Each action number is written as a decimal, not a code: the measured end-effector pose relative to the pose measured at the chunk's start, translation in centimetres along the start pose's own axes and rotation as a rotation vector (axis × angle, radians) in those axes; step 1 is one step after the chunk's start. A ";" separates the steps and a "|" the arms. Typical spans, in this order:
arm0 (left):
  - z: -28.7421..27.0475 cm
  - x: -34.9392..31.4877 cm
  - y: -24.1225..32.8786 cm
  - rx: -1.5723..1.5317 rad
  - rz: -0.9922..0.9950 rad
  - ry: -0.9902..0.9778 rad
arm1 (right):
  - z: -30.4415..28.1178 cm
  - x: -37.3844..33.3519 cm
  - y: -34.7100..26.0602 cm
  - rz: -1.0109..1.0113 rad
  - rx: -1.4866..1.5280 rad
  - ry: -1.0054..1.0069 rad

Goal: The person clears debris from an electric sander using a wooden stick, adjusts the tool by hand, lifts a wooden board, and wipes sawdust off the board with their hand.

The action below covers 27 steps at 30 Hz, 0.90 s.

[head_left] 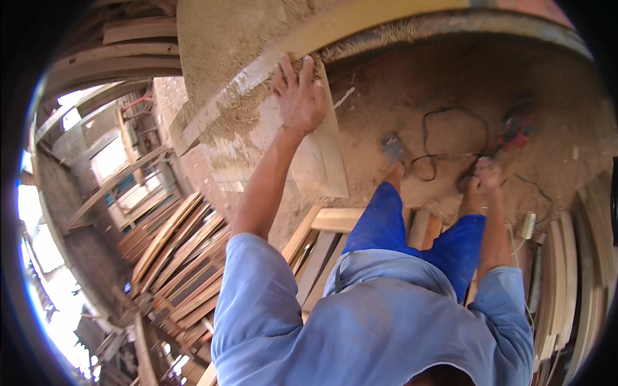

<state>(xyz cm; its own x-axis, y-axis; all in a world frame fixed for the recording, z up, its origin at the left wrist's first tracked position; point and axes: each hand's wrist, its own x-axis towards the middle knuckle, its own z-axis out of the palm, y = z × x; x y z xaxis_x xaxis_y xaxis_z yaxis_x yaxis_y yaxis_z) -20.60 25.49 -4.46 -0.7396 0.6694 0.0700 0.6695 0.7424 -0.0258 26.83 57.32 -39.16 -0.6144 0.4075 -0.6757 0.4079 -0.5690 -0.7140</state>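
Observation:
My left hand (300, 101) lies on a wide wooden board (318, 157), with its fingers stretched out toward the long yellowish strip (335, 32) that crosses the work surface. Sawdust (238, 119) is scattered over the board around it. Down by my right leg hangs my right hand (488, 174), close to a dark cord (430, 116). That hand is small and smeared, so its grip is unclear. Slightly beyond it, a red and black power tool (516, 128) rests on the ground, also blurred.
Stacked planks (187, 251) fill the left side, with more long boards (563, 283) at the right. A wooden frame (338, 220) stands beside my legs. The cord loops across the dirt floor (444, 77) ahead of my feet. One shoe (393, 147) shows.

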 end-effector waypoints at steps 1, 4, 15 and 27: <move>-1.3 -1.0 -1.5 0.087 -0.062 -0.029 | 5.7 -3.6 -3.5 -0.119 -0.145 -0.105; 1.1 1.3 1.6 -0.084 -0.073 -0.001 | 3.5 -9.6 -4.0 0.045 -0.107 -0.044; -4.2 -23.7 10.1 -0.519 0.016 -0.084 | 10.1 -16.7 -18.3 0.135 -0.819 0.109; -3.1 -34.1 -11.1 -0.177 -0.488 0.015 | 23.2 -14.1 -28.2 -0.008 -0.889 -0.061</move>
<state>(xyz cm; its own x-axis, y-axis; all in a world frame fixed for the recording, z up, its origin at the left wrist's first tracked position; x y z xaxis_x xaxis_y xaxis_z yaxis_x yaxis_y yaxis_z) -2.57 -5.68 -3.48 -0.9685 0.2445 0.0463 0.2489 0.9512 0.1825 8.31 51.07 -5.26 -0.6438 0.3561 -0.6773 0.7612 0.2082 -0.6142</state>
